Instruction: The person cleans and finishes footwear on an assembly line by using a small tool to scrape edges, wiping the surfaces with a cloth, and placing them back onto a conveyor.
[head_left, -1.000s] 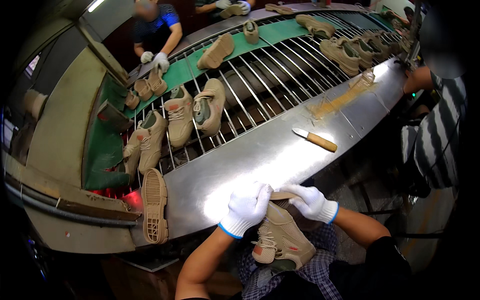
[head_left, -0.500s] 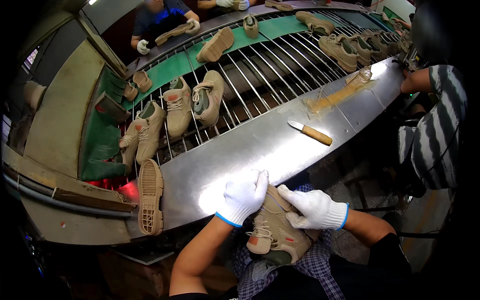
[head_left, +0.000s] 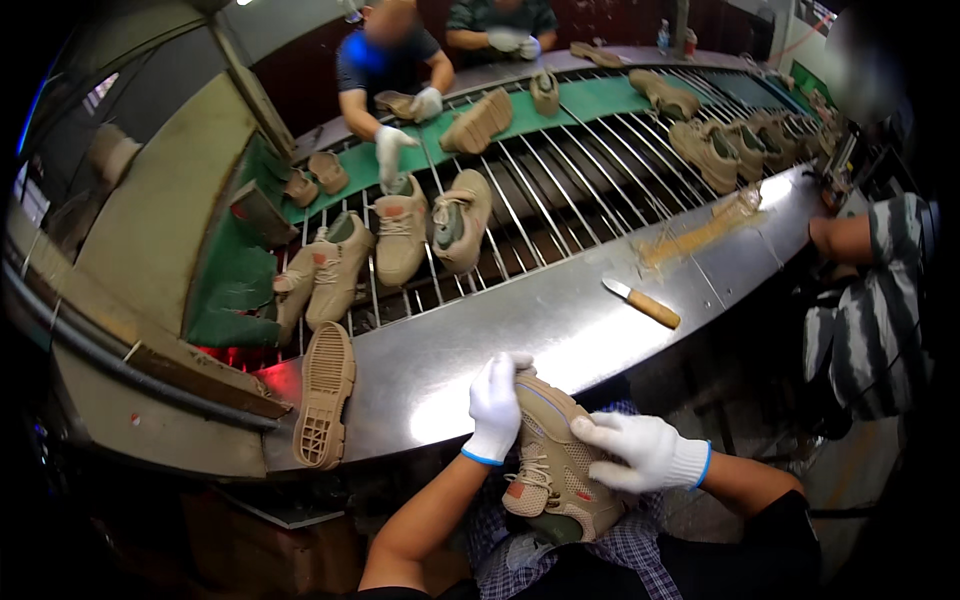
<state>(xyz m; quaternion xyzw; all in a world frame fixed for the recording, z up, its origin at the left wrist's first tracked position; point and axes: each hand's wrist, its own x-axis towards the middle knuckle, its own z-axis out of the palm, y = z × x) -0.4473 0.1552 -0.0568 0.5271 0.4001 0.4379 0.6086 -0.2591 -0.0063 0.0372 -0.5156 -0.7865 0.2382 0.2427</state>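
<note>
Right hand (head_left: 645, 452) has shifted heelward — shoe (head_left: 558, 462) between it and left hand (head_left: 495, 408)

On my feed the right hand (head_left: 640, 452) hides part of the shoe (head_left: 562, 468), and the beige object (head_left: 112, 155) far left blurs.

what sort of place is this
Likely a shoe factory: several beige shoes sit on a barred metal rack, a loose sole lies nearby, and the gloved left hand and right hand are on another shoe.
</note>
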